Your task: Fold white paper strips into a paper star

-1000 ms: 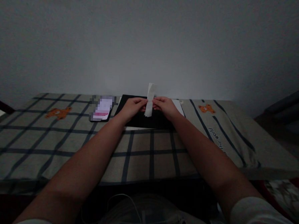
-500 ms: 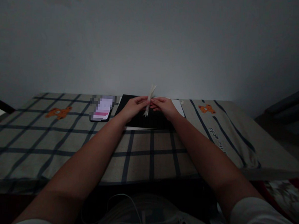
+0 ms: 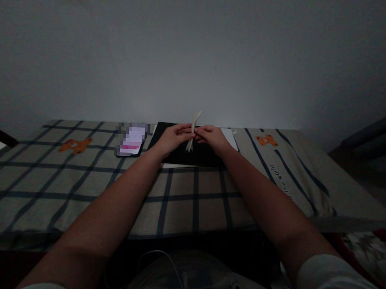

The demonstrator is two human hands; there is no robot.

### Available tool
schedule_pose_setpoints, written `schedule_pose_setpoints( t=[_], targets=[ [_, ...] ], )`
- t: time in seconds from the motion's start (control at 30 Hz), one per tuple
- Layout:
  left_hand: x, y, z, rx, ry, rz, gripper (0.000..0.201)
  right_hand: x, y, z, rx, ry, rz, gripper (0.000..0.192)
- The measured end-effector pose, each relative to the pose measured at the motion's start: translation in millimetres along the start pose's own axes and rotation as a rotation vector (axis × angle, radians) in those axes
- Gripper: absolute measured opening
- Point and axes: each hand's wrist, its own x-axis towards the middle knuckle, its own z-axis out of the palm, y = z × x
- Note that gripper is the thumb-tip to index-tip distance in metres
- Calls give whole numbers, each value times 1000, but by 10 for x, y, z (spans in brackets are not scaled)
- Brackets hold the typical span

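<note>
A narrow white strip of folded paper [image 3: 194,121] stands nearly upright between both hands, seen almost edge-on. My left hand [image 3: 172,139] pinches its left side and my right hand [image 3: 212,137] pinches its right side, fingertips meeting at the strip's middle. Both hands hover just above a black board [image 3: 182,156] lying on the checked cloth [image 3: 81,177]. The strip's lower end hangs down over the black board.
A phone [image 3: 132,140] with a lit screen lies left of the black board. White sheets [image 3: 230,138] stick out from under the board at the right and front. The checked cloth carries orange bear patches [image 3: 74,146]. A plain wall rises behind.
The paper strip has turned from facing me broadly to nearly edge-on and looks narrower. Both hands have stayed in the same place, pinched on it.
</note>
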Motion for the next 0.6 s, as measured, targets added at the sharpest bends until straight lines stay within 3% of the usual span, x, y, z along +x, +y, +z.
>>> schedule_pose_setpoints(
  t=[0.17, 0.4, 0.6],
  targets=[
    [16, 0, -6, 100, 68, 19, 49, 3, -1, 3, -8, -5, -20, 23],
    [32, -11, 1, 64, 187, 46, 45, 11, 17, -20, -37, 20, -43, 22],
    [35, -25, -17, 154, 291, 3, 38, -21, -24, 6, -93, 24, -36, 17]
  ],
)
